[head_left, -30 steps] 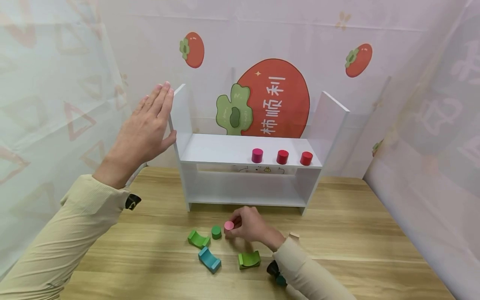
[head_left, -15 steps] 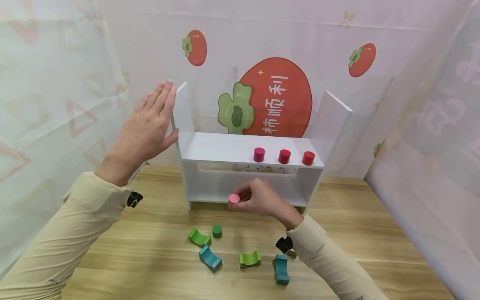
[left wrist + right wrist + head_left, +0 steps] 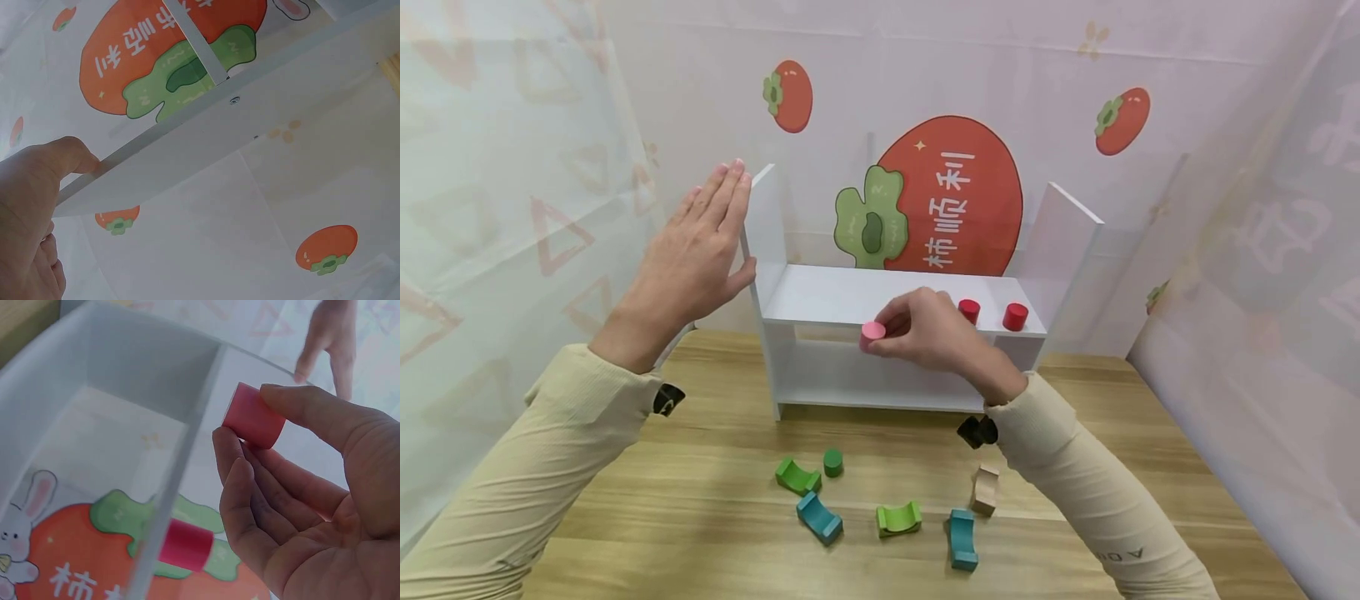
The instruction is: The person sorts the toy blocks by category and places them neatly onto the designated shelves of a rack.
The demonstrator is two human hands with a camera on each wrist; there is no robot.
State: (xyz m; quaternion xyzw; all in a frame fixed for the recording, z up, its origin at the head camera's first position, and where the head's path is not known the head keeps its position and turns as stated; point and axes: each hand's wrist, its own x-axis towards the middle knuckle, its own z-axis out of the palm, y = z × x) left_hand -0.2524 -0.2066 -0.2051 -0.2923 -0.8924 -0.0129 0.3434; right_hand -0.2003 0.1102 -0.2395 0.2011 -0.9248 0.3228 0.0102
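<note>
My right hand [image 3: 917,329] pinches a pink cylinder [image 3: 872,332] between thumb and fingers [image 3: 275,419], held just in front of the upper board of a white shelf [image 3: 820,300]. On that board stand two red cylinders [image 3: 969,311] and, partly hidden behind my hand, a magenta one [image 3: 185,544]. My left hand [image 3: 696,250] lies flat with straight fingers against the outside of the shelf's left side panel [image 3: 187,150], thumb [image 3: 62,156] on its edge.
On the wooden table [image 3: 1150,467] in front of the shelf lie a green cylinder [image 3: 832,462], two green arch blocks [image 3: 797,477], two teal arch blocks [image 3: 818,517] and a tan block [image 3: 985,489]. Patterned curtain walls close in on the left, back and right.
My right hand has lifted the pink cylinder from the table up past the lower compartment to the level of the upper board. The left hand has stayed on the side panel.
</note>
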